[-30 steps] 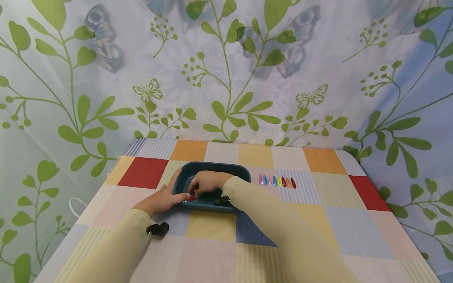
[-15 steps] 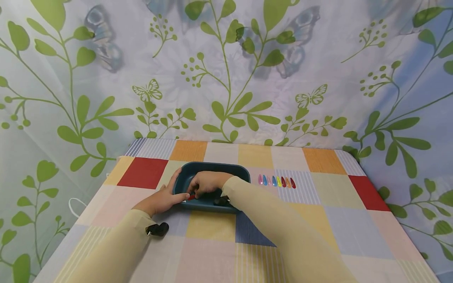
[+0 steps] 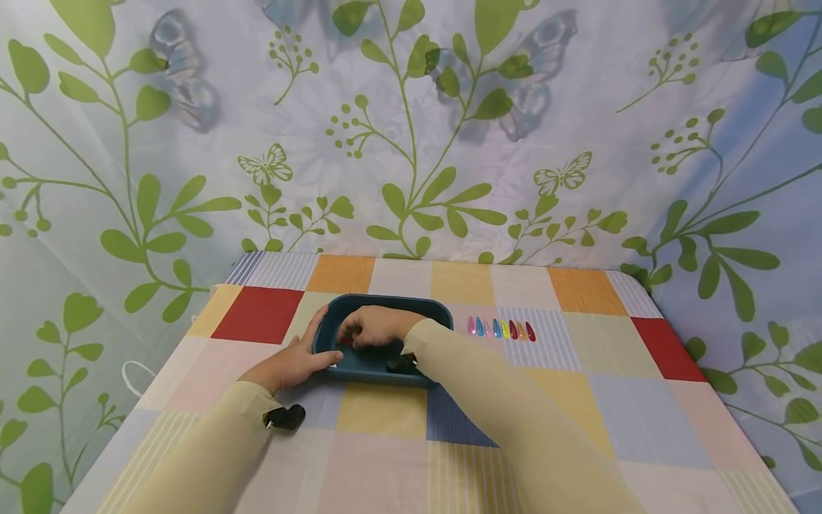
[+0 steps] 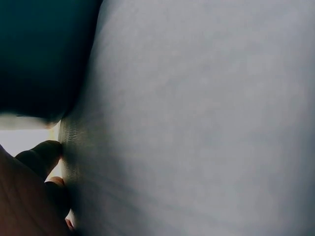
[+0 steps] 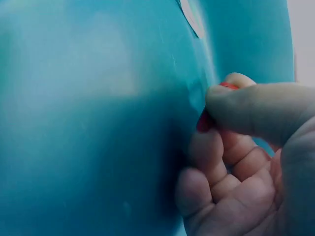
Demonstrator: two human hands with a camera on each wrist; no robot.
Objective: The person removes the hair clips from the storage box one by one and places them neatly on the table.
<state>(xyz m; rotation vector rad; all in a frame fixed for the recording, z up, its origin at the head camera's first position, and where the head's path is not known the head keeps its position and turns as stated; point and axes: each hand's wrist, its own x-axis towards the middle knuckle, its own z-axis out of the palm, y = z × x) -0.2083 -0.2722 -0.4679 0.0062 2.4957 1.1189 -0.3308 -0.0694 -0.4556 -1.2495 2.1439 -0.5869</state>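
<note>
A dark teal tray (image 3: 385, 373) with rounded corners sits on the patchwork cloth. My left hand (image 3: 292, 364) rests at its left end, thumb stretched over the near rim and fingers along the outer wall. Inside the tray, my right hand (image 3: 375, 327) pinches a small red hair clip (image 5: 204, 121) between thumb and index finger. The fingers cover most of the clip. A slim whitish piece (image 5: 191, 18) lies by the tray wall in the right wrist view. In the left wrist view only part of the tray and some fingers show.
To the right of the tray, several snap hair clips (image 3: 504, 328) in pink, blue, yellow, red and orange lie in a row. A leaf-print curtain (image 3: 411, 128) hangs behind the table. A white cable loop (image 3: 131, 373) shows at the table's left edge.
My right hand has lifted slightly and moved away from the near-left corner of the tray, bringing the red hair clip with it. The left hand stays at the tray's end.
</note>
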